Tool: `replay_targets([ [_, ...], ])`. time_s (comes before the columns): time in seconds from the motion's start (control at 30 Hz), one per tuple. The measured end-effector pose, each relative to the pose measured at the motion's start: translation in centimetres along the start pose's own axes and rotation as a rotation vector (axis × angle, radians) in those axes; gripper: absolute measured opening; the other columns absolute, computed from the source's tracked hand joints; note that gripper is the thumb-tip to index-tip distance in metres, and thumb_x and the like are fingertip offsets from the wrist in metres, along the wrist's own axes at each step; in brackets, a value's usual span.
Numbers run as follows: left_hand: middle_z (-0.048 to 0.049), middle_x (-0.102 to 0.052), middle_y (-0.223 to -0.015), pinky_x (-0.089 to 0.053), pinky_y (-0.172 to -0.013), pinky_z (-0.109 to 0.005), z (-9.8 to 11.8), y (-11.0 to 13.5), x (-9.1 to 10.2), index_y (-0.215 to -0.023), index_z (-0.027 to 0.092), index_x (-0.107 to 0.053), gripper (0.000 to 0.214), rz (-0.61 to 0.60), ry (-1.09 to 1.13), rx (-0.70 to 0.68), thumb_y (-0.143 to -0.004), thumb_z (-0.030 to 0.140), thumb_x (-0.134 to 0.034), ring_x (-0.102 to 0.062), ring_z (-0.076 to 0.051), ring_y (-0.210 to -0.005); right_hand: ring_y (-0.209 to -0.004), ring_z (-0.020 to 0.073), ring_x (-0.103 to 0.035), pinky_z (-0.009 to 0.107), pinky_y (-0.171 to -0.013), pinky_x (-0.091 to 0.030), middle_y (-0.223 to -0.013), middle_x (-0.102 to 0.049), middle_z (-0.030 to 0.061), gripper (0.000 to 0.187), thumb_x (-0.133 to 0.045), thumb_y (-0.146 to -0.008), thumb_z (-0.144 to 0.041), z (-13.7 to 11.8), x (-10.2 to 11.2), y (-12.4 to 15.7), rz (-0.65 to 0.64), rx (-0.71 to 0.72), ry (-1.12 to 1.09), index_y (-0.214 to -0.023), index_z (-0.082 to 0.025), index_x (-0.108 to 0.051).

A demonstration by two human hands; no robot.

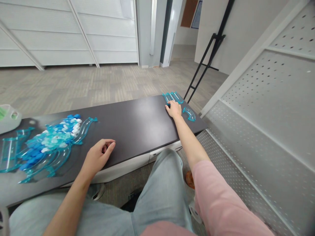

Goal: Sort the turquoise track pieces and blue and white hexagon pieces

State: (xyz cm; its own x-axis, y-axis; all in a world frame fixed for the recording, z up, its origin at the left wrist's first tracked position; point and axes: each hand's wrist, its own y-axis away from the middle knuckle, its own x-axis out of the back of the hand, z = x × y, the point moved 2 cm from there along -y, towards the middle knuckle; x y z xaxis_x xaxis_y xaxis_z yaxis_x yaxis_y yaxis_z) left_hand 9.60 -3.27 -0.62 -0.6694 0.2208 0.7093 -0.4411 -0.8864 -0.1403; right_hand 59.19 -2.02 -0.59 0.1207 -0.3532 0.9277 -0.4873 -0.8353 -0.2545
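My right hand (174,109) reaches to the far right end of the dark tabletop. Its thumb stands apart from the fingers, and the fingertips rest at the near ends of a row of several straight clear-blue track pieces (175,96). Just right of that hand lies a curved clear-blue track piece (189,114). Near the front edge, my left hand (99,154) rests with fingers curled in and thumb close to them; I see nothing in it. To its left is a pile of small blue, teal and white plastic pieces (55,136), with an S-shaped track piece (86,130) beside it.
More clear-blue track pieces (11,152) lie at the left of the dark table (133,121). A white basket (10,119) stands at the far left. A perforated white metal panel (258,98) rises on the right, and a black stand (206,59) is behind the table's right end.
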Motion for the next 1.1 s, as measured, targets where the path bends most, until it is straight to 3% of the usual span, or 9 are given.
replay_targets([
  [0.27, -0.002, -0.07, -0.083, -0.048, -0.072, -0.038, -0.3, 0.0, -0.2, -0.107, 0.026, -0.081, 0.047, -0.001, -0.026, -0.038, -0.097, 0.069, -0.063, -0.06, -0.024, -0.072, -0.139, 0.0415, -0.057, 0.056, -0.119, -0.05, -0.159, -0.067, 0.0201, 0.043, -0.06, -0.107, -0.034, 0.6, 0.0, 0.6, 0.062, -0.033, -0.041, -0.144, -0.016, -0.072],
  [0.6, -0.0025, -0.069, -0.085, -0.048, -0.073, -0.036, 0.0, 0.0, -0.5, -0.106, 0.025, -0.08, 0.044, 0.029, -0.01, -0.095, -0.099, 0.065, -0.065, -0.059, -0.021, -0.072, -0.142, 0.0416, -0.058, 0.053, -0.12, -0.048, -0.154, -0.068, 0.0251, 0.046, -0.057, -0.108, -0.034, -0.7, 0.3, 1.2, 0.022, -0.045, 0.063, -0.146, -0.01, -0.07],
  [0.83, -0.0029, -0.07, -0.089, -0.049, -0.075, -0.032, 0.4, 0.4, -0.7, -0.102, 0.023, -0.08, 0.025, 0.039, -0.024, -0.126, -0.105, 0.041, -0.063, -0.061, -0.018, -0.074, -0.135, 0.0453, -0.061, 0.06, -0.115, -0.05, -0.144, -0.069, 0.0301, 0.053, -0.064, -0.096, -0.039, 0.9, -0.4, 0.3, 0.125, -0.067, 0.033, -0.139, -0.008, -0.07],
  [0.97, -0.0028, -0.071, -0.093, -0.048, -0.076, -0.032, 0.6, 0.2, -0.9, -0.102, 0.022, -0.08, 0.016, 0.047, -0.044, -0.107, -0.105, 0.031, -0.067, -0.062, -0.017, -0.076, -0.136, 0.0449, -0.062, 0.062, -0.114, -0.051, -0.143, -0.066, 0.0281, 0.054, -0.063, -0.093, -0.039, 1.4, -0.7, -0.2, 0.271, 0.053, -0.066, -0.14, -0.014, -0.07],
  [1.03, -0.0026, -0.072, -0.095, -0.048, -0.077, -0.032, 0.6, 0.2, -1.0, -0.103, 0.022, -0.08, 0.012, 0.045, -0.045, -0.104, -0.104, 0.03, -0.071, -0.063, -0.016, -0.076, -0.135, 0.0439, -0.064, 0.062, -0.113, -0.052, -0.139, -0.067, 0.0262, 0.048, -0.061, -0.094, -0.037, 0.1, -0.9, 0.5, 0.286, 0.164, -0.094, -0.137, -0.017, -0.071],
  [1.1, -0.0025, -0.073, -0.096, -0.049, -0.078, -0.032, 0.7, 0.2, -1.1, -0.104, 0.022, -0.08, 0.011, 0.039, -0.046, -0.102, -0.104, 0.031, -0.073, -0.063, -0.016, -0.077, -0.131, 0.0423, -0.066, 0.06, -0.111, -0.054, -0.136, -0.068, 0.0244, 0.044, -0.061, -0.097, -0.038, -2.8, -1.3, 2.1, 0.233, 0.306, -0.11, -0.135, -0.019, -0.072],
])
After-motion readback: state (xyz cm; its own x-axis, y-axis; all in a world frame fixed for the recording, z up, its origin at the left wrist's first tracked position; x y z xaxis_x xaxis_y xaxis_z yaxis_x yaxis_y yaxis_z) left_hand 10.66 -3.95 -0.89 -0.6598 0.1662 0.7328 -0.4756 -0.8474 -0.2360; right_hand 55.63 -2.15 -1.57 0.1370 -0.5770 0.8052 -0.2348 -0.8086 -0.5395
